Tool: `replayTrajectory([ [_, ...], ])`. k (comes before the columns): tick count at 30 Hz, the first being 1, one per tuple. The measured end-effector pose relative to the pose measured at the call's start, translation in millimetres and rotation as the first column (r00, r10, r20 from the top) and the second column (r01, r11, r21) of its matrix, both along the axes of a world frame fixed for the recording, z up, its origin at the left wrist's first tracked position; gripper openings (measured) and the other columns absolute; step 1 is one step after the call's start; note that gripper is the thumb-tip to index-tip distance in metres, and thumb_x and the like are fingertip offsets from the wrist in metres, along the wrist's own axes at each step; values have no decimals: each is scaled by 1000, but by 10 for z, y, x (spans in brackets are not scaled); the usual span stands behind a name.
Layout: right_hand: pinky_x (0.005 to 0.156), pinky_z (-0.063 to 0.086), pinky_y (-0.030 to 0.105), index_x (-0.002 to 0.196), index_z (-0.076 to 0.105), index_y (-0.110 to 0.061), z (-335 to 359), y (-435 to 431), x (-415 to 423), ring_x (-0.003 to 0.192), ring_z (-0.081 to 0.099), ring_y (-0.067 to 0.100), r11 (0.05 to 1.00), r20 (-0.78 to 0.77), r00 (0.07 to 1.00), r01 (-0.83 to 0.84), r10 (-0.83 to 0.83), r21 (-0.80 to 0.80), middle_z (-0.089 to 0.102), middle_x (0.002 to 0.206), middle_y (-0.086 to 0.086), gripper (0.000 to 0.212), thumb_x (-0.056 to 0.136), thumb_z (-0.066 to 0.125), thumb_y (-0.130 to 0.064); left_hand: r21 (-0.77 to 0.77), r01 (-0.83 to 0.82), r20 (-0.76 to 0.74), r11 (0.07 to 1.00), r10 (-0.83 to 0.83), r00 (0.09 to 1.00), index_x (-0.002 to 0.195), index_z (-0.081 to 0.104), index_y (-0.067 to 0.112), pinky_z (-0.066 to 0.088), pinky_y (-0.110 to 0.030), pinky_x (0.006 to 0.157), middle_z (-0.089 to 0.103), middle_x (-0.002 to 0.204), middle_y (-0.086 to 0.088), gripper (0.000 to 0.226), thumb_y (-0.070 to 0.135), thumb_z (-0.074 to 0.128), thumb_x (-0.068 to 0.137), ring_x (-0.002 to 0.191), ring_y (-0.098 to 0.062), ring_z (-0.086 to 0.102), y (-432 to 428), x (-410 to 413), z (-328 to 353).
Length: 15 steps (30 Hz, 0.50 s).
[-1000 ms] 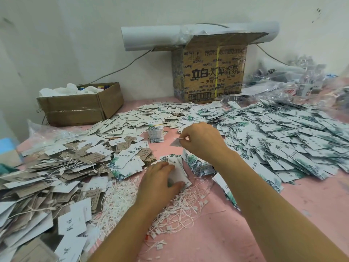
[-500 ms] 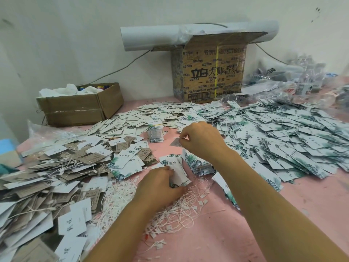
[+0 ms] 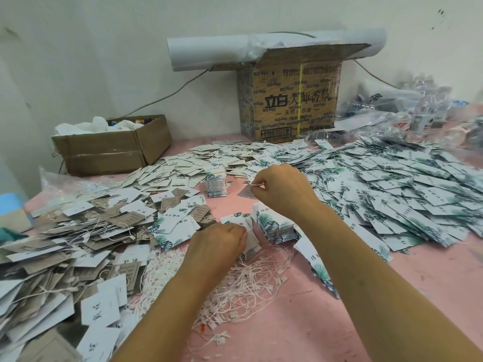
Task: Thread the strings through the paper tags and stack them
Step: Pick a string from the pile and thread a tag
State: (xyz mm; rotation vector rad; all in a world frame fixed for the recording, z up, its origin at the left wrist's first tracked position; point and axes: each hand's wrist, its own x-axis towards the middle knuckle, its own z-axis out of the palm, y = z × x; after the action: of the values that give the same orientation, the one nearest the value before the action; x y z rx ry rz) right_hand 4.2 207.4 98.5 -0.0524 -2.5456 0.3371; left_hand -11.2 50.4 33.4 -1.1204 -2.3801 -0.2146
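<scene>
**Right hand (image 3: 282, 190) pinches a string (image 3: 250, 182); left hand (image 3: 218, 245) guards the supply**

Right hand is raised above the table, fingertips closed in a fine pinch on the white string, with a grey tag (image 3: 245, 193) hanging at the same fingertips. I judge it is lifted clear so the thread end can be worked at the hole without snagging the litter below. The hole is too small to see, so whether the string is through cannot be told.

Left hand sits lower and nearer, fingers curled down over a bundle of tags (image 3: 251, 237). It holds the bundle against the table, probably to keep the next pieces square and ready.

Just below that hand, between the forearms, lies the heap of loose strings (image 3: 248, 286), within easy reach of either hand. Under the right wrist stands a neat stack of leaf-printed tags (image 3: 274, 227), and a second small stack (image 3: 215, 185) sits beyond it — both close in, where a tag can be picked up or set down with little travel.

Further out, the left heap (image 3: 73, 239) shows grey and white tags with strings trailing from them, likely the finished side. The right heap (image 3: 392, 194) is a wider spread of leaf-printed tags, likely waiting. All of it lies on the pink table (image 3: 407, 304), so most of the job seems to remain.
</scene>
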Motion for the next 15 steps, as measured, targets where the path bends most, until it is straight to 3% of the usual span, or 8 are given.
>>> replayTrajectory([
  [2, 58, 36, 24, 93, 73, -19, 3, -1, 3, 78, 61, 22, 1000, -10, 1000, 4, -4, 7, 71, 82, 2, 20, 89, 54, -24, 19, 21, -83, 1000, -20, 996, 75, 69, 8, 49, -31, 39, 66, 65, -2, 8, 10, 76, 76, 55, -23, 63, -14, -5, -12],
  [3, 58, 35, 24, 93, 73, -18, 5, 0, 6, 78, 61, 22, 1000, -15, 1000, 6, -5, 9, 71, 82, 2, 20, 89, 54, -24, 27, 22, -107, 999, -19, 994, 70, 68, 8, 47, -30, 34, 64, 59, -2, 17, 4, 84, 64, 48, -21, 60, -12, -13, -43],
  [7, 58, 34, 23, 94, 73, -17, 26, -4, 17, 69, 53, 19, 1000, -52, 999, -10, 9, -13, 70, 78, 3, 21, 90, 53, -23, 139, 73, -102, 988, -59, 993, 75, 68, 2, 49, -32, 36, 66, 63, -7, 26, -7, 84, 57, 48, -24, 61, -38, -44, -111],
  [9, 58, 32, 23, 95, 73, -17, 36, -12, 27, 67, 47, 17, 1000, -69, 997, -20, 19, -14, 66, 74, 1, 21, 90, 53, -25, 233, 96, -108, 968, -72, 991, 85, 70, -3, 54, -36, 42, 70, 73, -13, 27, -9, 82, 62, 55, -27, 66, -45, -46, -104],
  [12, 57, 33, 23, 96, 74, -19, 51, -37, 46, 65, 50, 17, 997, -69, 995, -70, 68, -35, 57, 65, -3, 21, 90, 56, -28, 368, 116, -85, 923, -91, 992, 98, 71, -4, 59, -36, 64, 73, 87, -15, 23, 1, 73, 76, 74, -27, 71, -58, -50, -83],
  [15, 63, 46, 25, 97, 74, -19, 61, -69, 62, 72, 60, 20, 991, -33, 991, -131, 130, -30, 65, 70, -1, 20, 90, 58, -28, 576, -19, 151, 817, -83, 985, 123, 60, 5, 49, -27, 84, 69, 109, -6, 43, 17, 70, 83, 96, -17, 65, -57, -41, -69],
])
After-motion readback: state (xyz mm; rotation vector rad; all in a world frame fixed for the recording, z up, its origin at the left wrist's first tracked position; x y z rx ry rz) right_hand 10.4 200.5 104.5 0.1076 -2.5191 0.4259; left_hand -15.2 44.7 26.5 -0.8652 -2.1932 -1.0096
